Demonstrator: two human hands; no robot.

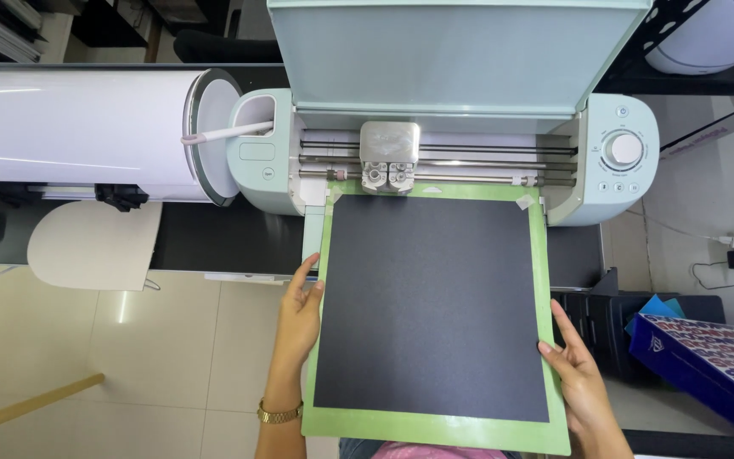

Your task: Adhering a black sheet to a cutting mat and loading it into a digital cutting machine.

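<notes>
While both hands steady it by its side edges, the green cutting mat [435,429] carries a black sheet [431,306]; left hand [299,319] and right hand [575,365] lie flat, fingers spread; the mat's far edge sits under the carriage [390,157] of the mint cutting machine [613,161] on the dark bench [214,238].

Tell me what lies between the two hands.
In the head view, the green mat with its black sheet spans from the left hand to the right hand; both hands touch its side edges.
</notes>
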